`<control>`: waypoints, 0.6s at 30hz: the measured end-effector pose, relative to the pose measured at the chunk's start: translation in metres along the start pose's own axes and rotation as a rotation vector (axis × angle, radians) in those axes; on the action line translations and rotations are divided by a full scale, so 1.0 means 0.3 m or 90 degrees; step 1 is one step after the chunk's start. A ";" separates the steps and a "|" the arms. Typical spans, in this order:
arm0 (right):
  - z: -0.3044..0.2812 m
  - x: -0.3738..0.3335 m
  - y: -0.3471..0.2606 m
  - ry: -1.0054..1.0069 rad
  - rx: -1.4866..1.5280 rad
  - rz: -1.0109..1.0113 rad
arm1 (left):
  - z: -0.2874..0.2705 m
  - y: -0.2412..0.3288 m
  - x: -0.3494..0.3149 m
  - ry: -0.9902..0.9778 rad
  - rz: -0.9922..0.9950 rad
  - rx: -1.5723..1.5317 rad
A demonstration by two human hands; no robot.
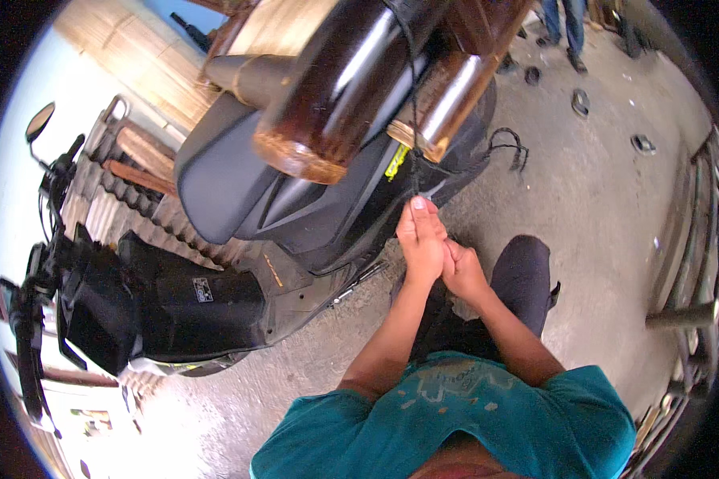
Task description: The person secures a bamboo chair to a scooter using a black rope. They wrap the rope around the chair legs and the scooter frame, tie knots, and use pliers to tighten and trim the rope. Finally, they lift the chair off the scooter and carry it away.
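A black rope (415,172) runs down taut over dark varnished wooden pieces lying across the seat of a black scooter (319,231). My left hand (421,239) is closed around its lower end, thumb on top. Pressed against it, my right hand (465,271) is also closed on the rope; the stretch inside its fingers is hidden. Above my hands, a thick round wooden post (335,96) shows a pale brown cut end. Beside it lies a narrower varnished wooden piece (447,104). A loose rope end (510,148) sticks out to the right, past the scooter's rear side.
The scooter's handlebar (40,279) and mirror (40,122) stand at the left. Corrugated sheets and planks (140,172) lean behind it. Poles (695,263) line the right edge. Sandals (581,102) lie on the concrete floor (599,184), near another person's legs (566,28).
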State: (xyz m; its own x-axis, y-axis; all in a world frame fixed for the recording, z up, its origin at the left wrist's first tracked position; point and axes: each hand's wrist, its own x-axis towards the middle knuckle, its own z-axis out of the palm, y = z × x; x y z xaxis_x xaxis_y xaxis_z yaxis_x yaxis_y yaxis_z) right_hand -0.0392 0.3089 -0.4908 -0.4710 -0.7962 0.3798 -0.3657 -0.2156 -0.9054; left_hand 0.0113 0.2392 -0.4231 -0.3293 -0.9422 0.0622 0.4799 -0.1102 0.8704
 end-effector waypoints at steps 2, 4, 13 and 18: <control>-0.055 -0.050 -0.008 -0.196 0.365 0.417 | -0.030 -0.004 -0.002 -0.043 -0.003 0.002; -0.085 -0.067 -0.067 -0.375 0.689 0.550 | -0.043 -0.014 0.005 -0.069 0.030 0.015; -0.117 0.106 -0.284 0.099 0.048 -0.222 | -0.040 -0.006 0.025 -0.044 0.175 0.235; 0.029 -0.042 -0.005 0.053 -0.116 -0.073 | -0.064 -0.071 0.025 -0.092 0.086 0.015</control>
State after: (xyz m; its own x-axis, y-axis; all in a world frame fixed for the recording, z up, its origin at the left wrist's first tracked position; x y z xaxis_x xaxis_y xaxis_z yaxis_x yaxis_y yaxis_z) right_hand -0.0257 0.3142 -0.4960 -0.4800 -0.7209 0.4999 -0.5564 -0.1904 -0.8088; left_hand 0.0141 0.2284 -0.4506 -0.3778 -0.8923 0.2470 0.5091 0.0226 0.8604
